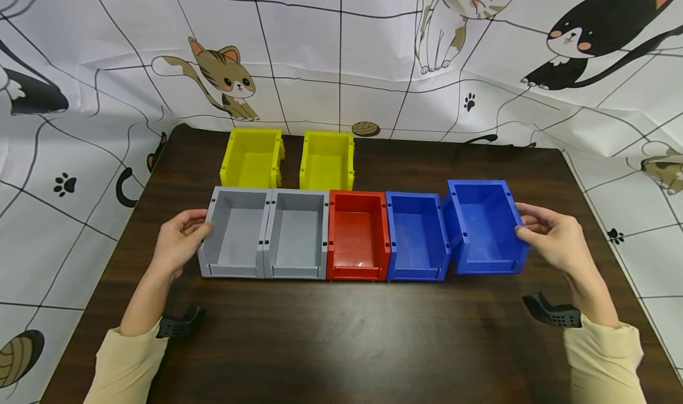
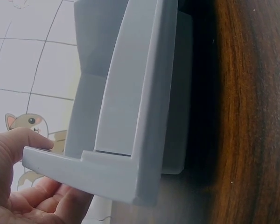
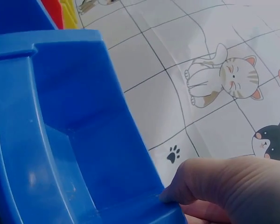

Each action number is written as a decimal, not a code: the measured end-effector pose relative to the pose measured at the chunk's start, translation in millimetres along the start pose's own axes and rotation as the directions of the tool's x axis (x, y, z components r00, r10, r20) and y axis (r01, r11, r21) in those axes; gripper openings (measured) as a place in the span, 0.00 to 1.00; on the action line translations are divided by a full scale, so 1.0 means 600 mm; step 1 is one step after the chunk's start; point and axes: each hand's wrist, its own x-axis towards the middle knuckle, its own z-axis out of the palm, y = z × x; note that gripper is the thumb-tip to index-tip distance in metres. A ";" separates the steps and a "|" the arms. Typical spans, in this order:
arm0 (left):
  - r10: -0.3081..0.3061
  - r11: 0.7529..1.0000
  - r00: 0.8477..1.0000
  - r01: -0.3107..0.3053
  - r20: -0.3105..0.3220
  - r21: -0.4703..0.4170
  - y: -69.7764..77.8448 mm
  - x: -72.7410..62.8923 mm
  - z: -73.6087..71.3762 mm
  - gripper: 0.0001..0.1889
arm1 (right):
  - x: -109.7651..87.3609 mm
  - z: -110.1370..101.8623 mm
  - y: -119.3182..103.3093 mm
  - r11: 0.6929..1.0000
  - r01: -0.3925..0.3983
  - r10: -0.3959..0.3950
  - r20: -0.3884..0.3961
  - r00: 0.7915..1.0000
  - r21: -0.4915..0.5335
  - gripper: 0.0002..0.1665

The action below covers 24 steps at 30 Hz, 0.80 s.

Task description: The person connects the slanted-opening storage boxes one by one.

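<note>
At the left end of a row of bins, my left hand [image 1: 183, 241] pinches the outer side wall of a grey bin [image 1: 238, 232]; the left wrist view shows thumb and fingers on either side of that wall. A second grey bin [image 1: 296, 232], a red bin [image 1: 358, 235] and a blue bin [image 1: 417, 236] follow to the right, side by side. My right hand [image 1: 557, 238] grips the right wall of another blue bin [image 1: 485, 229], thumb inside and fingers outside. This bin sits slightly turned and higher than the row, its left side close to the neighbouring blue bin.
Two yellow bins [image 1: 252, 158] stand behind the grey ones, with a gap between them. The dark wooden table [image 1: 341, 339] extends in front of the row. A white cloth [image 1: 309, 48] with printed cats hangs behind the table and along its sides.
</note>
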 end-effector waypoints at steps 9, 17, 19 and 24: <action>0.021 1.000 1.000 -0.021 0.001 0.000 0.000 -0.003 0.001 0.20 | -0.003 0.009 0.012 0.999 -0.042 0.043 0.023 0.999 -0.032 0.23; 0.012 1.000 1.000 -0.012 -0.003 0.024 0.001 -0.004 0.002 0.20 | -0.009 0.013 0.001 0.993 -0.046 0.043 -0.022 0.999 -0.112 0.24; 0.013 1.000 1.000 -0.013 -0.004 0.027 0.001 -0.004 0.002 0.20 | -0.013 0.016 0.001 0.986 -0.024 0.017 -0.041 0.999 -0.164 0.25; 0.017 0.999 1.000 -0.017 -0.005 0.035 0.001 -0.003 0.001 0.20 | -0.019 0.027 0.007 0.984 0.049 -0.066 -0.097 0.993 -0.171 0.25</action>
